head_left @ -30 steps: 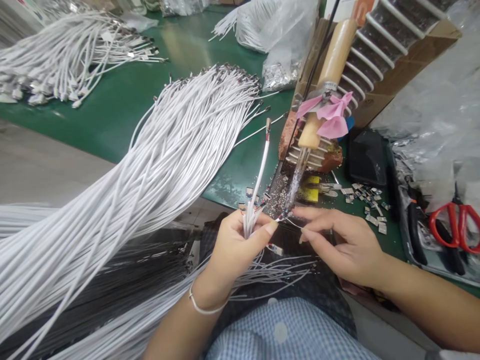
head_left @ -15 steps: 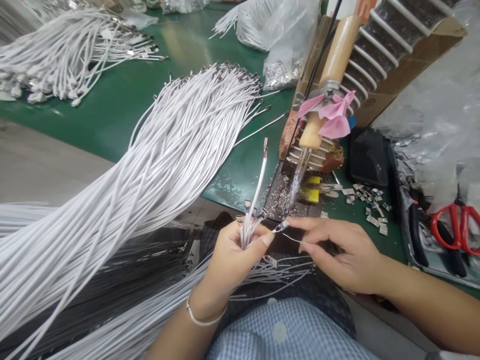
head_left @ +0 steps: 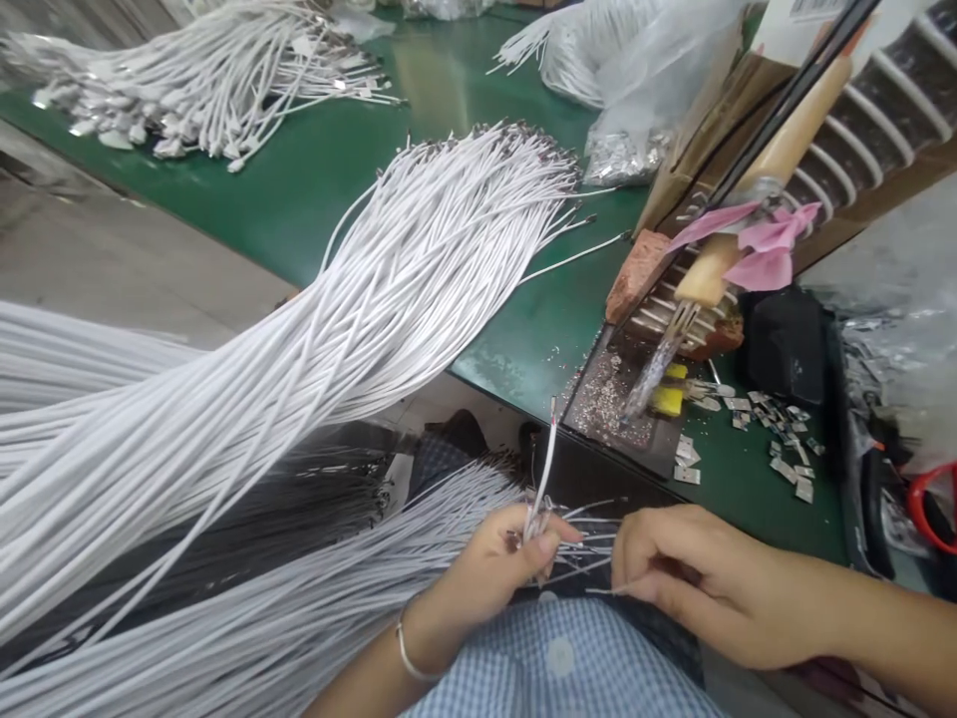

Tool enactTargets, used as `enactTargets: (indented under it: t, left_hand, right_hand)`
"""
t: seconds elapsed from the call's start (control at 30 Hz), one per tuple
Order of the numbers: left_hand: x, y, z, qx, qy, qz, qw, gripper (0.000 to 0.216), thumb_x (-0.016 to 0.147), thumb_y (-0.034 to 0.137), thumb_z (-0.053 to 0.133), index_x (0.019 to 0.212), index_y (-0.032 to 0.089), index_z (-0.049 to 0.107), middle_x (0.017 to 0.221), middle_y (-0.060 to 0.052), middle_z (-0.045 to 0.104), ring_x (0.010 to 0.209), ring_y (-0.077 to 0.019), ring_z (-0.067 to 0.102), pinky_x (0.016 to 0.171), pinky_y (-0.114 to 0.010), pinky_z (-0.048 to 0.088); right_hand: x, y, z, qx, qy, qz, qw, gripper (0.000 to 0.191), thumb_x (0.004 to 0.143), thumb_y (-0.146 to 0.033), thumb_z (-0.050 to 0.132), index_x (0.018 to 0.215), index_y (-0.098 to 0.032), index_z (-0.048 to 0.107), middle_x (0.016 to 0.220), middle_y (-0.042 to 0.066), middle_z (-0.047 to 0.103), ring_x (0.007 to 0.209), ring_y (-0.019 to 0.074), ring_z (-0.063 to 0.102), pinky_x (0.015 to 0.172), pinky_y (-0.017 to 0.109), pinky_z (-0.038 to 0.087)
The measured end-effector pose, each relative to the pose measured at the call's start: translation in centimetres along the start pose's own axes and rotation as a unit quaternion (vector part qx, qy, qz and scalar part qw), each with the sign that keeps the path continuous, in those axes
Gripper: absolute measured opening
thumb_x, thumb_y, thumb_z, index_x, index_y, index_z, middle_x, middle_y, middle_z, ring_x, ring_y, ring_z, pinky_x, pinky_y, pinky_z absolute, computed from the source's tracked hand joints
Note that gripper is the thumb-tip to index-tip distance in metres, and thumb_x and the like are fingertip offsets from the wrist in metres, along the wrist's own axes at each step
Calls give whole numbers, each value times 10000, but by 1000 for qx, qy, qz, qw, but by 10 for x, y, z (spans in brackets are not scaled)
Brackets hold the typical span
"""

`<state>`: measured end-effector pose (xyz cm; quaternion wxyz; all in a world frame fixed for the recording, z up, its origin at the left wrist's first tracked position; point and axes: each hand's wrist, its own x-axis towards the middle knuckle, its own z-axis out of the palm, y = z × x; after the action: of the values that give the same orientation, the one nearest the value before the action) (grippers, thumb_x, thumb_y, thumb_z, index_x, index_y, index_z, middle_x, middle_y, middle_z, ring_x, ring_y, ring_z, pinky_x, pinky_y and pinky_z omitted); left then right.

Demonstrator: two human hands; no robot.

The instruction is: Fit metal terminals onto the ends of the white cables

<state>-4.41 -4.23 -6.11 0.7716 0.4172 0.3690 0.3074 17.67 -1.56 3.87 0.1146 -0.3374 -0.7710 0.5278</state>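
Bare bench (head_left: 551, 324) leaves a passage between the cables (head_left: 419, 289) at left and the slanting iron (head_left: 705, 269) at right; connectors (head_left: 784, 469) clutter the right beyond it.

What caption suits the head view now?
Left hand grips white cables, right hand pinches a thin wire, beside a green bench with a wooden-handled iron.

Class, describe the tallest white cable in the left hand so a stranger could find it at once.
Find the green table; below its near edge is the person's left hand. From its grip rises the slim white cable, reddish near its tip: it alone stands nearly upright, while white cables behind it lie sloping.
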Motion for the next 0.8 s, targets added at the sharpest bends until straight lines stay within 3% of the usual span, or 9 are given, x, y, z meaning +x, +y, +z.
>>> enactTargets:
  t: [0.13, 0.3, 0.5, 0.67, 0.8]
  left_hand:
    - [-5, -4, 7, -60, -36, 8, 998, 341, 856, 438, 475, 931, 140, 622, 545, 39, 447, 487, -76, 376, 504, -204, 310]
    - [-7, 6, 10, 9, -46, 23, 999, 317, 853, 410, 491, 823, 127, 631, 533, 37, 428, 490, -80, 378, 502, -202, 313]
    - [-8, 11, 8, 58, -30, 0, 998, 266, 836, 381, 523, 827, 156, 665, 519, 34, 439, 465, -88, 382, 474, -204, 315]
    - [-10, 10, 7, 42, -58, 6, 997, 363, 836, 461, 492, 880, 150, 674, 535, 14, 489, 478, -93, 438, 489, -209, 338]
    - [-10, 8, 9, 5, -80, -25, 996, 391, 832, 482, 483, 925, 146, 659, 577, -11, 547, 493, -107, 493, 497, -219, 389]
  right_hand:
    - [9, 3, 16, 98, 34, 70, 992, 188, 871, -327, 463, 749, -190, 422, 644, -27, 430, 541, 91, 382, 485, 212, 344]
    - [14, 20, 32, 254, 76, 107, 958, 444, 738, -601, 557, 674, -189, 403, 617, -36, 392, 548, 90, 351, 469, 209, 303]
    - [15, 21, 26, 270, 91, 138, 949, 359, 813, -511, 511, 698, -177, 448, 582, -47, 370, 537, 92, 328, 476, 215, 292]
    - [19, 20, 25, 263, 92, 156, 948, 311, 821, -442, 514, 681, -172, 447, 563, -61, 346, 517, 83, 307, 469, 204, 282]
    - [20, 21, 28, 313, 72, 141, 937, 310, 795, -435, 558, 692, -157, 467, 596, -41, 449, 523, 75, 392, 503, 205, 347]
